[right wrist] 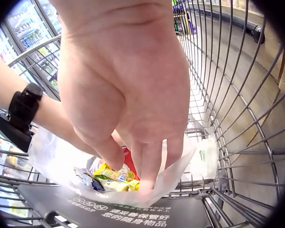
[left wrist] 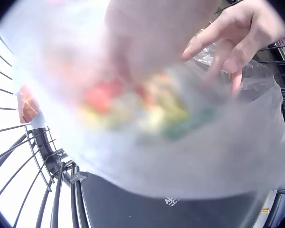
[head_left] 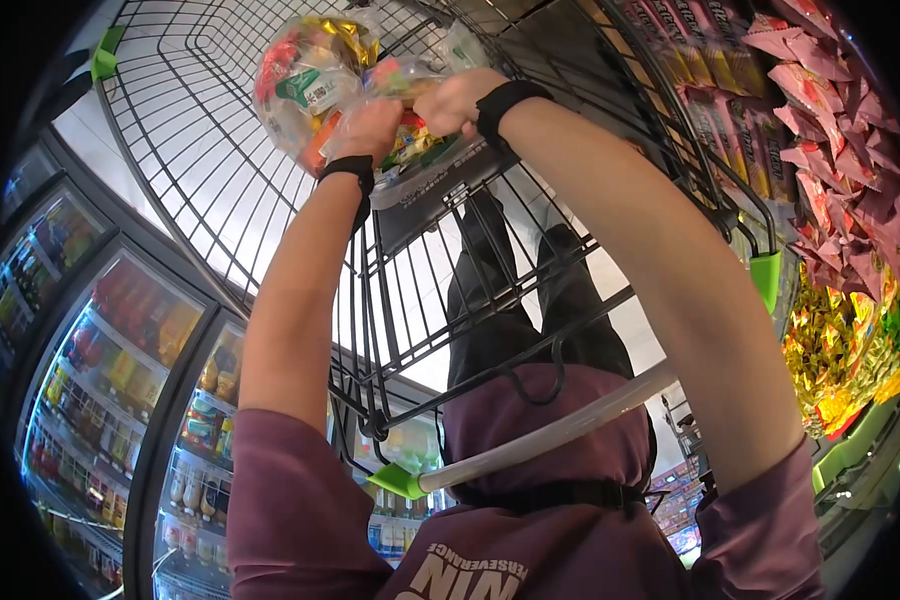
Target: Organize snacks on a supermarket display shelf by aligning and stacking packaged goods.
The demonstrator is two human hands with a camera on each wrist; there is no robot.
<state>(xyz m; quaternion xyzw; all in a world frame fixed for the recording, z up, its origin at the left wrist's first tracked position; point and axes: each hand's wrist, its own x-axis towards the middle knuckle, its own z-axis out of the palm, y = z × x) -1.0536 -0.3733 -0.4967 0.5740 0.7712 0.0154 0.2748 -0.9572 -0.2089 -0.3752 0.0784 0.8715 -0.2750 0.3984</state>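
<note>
Dressed in a plum short-sleeved shirt [head_left: 530, 420] with white lettering [head_left: 470, 578] (upside down from above), black trousers [head_left: 500, 320], black belt [head_left: 570, 493]. Strapped with a black band [head_left: 347, 168] behind the left hand [head_left: 370, 125], a second band [head_left: 505, 100] behind the right hand [head_left: 455, 100].

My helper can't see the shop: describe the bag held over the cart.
Find the black wire shopping cart between the drinks fridges and the snack shelves. Over its near end, the left hand and right hand grip a clear plastic bag. Unlike the opaque shelf packets, it is see-through, showing mixed red, yellow and green wrappers.
</note>
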